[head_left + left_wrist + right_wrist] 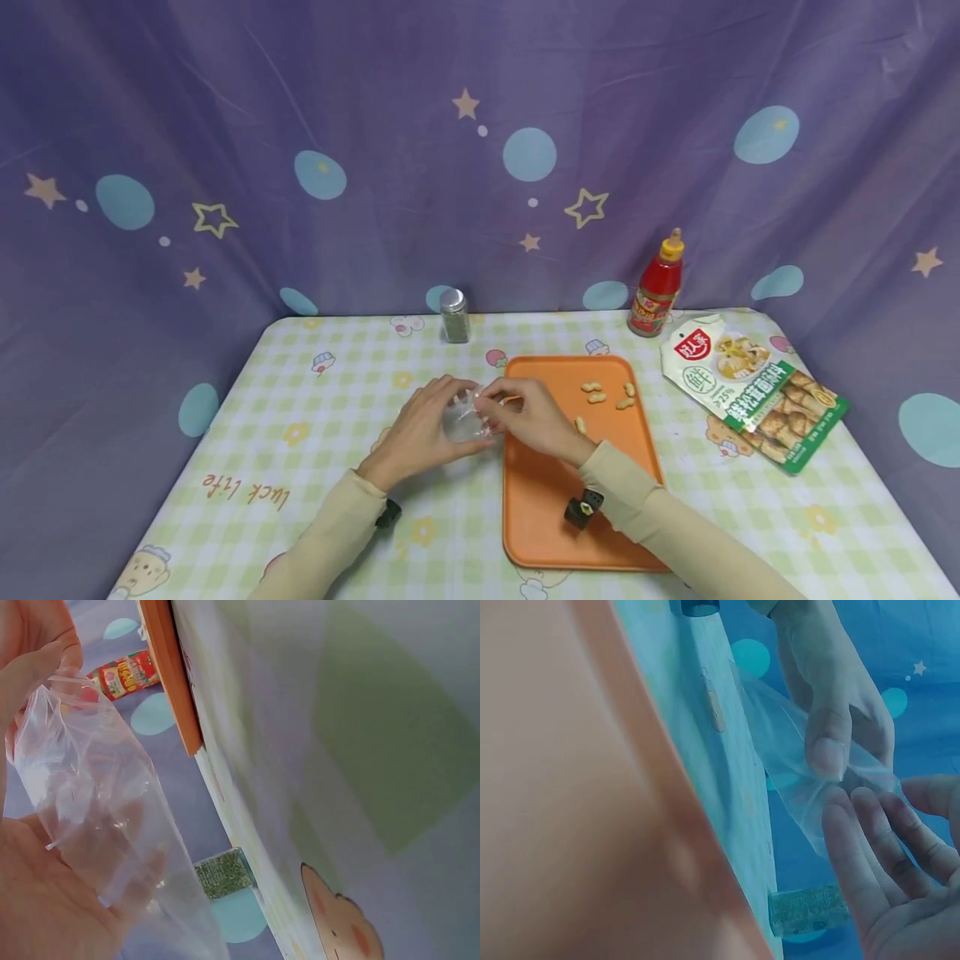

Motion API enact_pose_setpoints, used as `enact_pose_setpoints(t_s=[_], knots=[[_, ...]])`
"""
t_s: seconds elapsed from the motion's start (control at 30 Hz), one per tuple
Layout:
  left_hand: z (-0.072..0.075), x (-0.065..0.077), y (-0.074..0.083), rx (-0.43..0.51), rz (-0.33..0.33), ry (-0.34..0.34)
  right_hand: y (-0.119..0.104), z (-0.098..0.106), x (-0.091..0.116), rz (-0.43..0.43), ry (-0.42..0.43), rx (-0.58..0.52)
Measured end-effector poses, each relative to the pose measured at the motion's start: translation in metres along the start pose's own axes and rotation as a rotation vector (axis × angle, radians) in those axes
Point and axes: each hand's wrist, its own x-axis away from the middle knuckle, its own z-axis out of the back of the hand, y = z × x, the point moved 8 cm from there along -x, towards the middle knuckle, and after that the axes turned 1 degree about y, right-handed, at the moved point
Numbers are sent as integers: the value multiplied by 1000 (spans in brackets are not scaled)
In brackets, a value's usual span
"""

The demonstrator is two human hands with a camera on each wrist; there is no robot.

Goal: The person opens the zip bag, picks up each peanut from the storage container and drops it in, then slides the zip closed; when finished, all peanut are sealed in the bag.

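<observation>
Both hands are at a clear plastic bag, just left of the orange tray. My left hand grips the bag from its left side. In the right wrist view, the left thumb lies over the film with its fingers behind. At the bag's upper edge, my right hand pinches the film between thumb and fingertips. The bag hangs down thin and crinkled in the left wrist view, see-through, with the left palm behind it.
Several peanuts lie on the tray. A shaker of green herbs stands at the table's back edge. Farther right are a red sauce bottle and a mushroom seasoning packet. A purple curtain hangs behind the checked tablecloth.
</observation>
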Motion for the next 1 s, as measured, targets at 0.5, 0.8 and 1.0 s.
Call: enact_pose_setpoints(t_s=[0.5,0.8,1.0], knots=[[3,3,4,6,-31,-41,7,51,26,-16,56,91],[3,2,5,15,-50,-34,27,85,49,-52,100,273],[3,1,6,35,-73,-20,36,102,63,-48,141,438]])
